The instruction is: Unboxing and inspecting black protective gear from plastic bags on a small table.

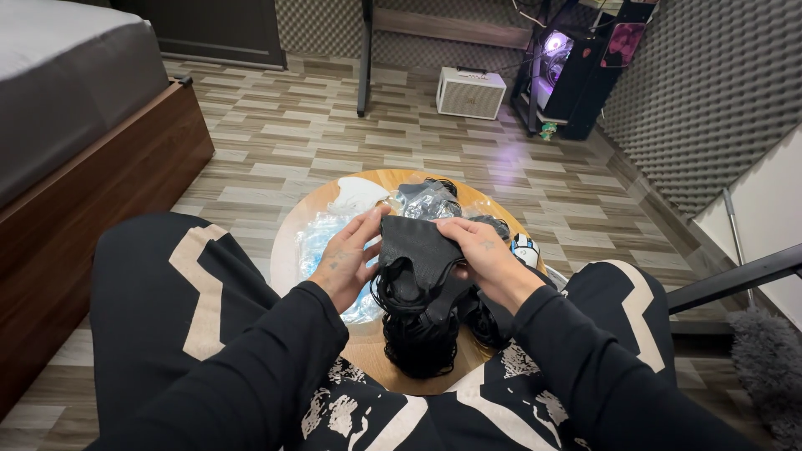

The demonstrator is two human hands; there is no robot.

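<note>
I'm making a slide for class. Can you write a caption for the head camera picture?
Both hands, left and right, hold a black mask over a round table piled with masks.

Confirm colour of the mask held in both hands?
Black mask, plain, with black ear loops hanging below. Head view shows it best.

This is looking like a home bedroom: a bed (pixel 75 92) is standing at one side, a glowing computer tower (pixel 558 63) is sitting by foam-padded walls (pixel 710 83), over wooden floor (pixel 276 134).
</note>
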